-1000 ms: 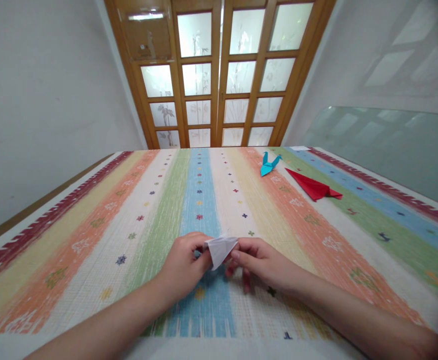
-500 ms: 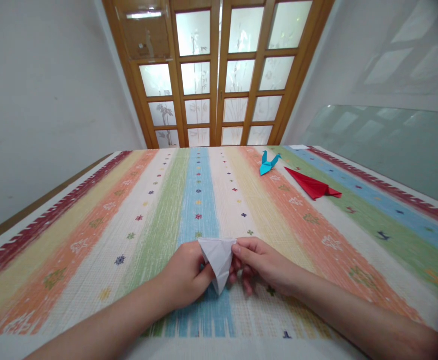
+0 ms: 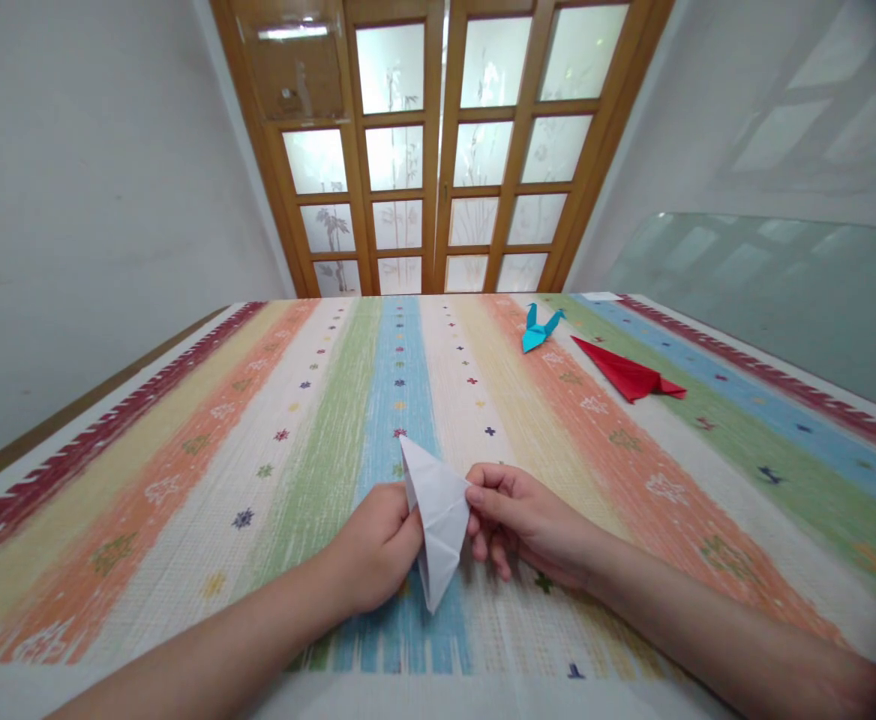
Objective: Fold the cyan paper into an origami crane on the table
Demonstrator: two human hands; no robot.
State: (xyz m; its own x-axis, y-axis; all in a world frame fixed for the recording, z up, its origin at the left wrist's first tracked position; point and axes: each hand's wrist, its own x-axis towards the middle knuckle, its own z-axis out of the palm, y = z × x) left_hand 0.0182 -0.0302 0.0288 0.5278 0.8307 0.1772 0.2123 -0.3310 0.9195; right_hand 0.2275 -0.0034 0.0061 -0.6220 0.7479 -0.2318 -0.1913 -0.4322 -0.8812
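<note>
A folded white paper (image 3: 439,510) stands between my two hands over the blue stripe, with one sharp point up and another pointing down toward me. Its left edge is gripped by my left hand (image 3: 379,550), whose fingertips are partly hidden behind and inside the fold. On the other side, my right hand (image 3: 517,515) pinches the paper's right corner between thumb and index finger. The remaining fingers of that hand curl loosely below.
A striped, patterned cloth (image 3: 318,430) covers the table. Toward the far right lie a blue origami figure (image 3: 537,330) and a red folded paper figure (image 3: 629,376). Beyond the table are wooden doors (image 3: 442,150) with frosted panes; a glass panel (image 3: 775,290) leans at the right.
The white paper has turned and opened out: its flat top edge is now a tall upward point, and its lower tip reaches further down. Both hands still hold it.
</note>
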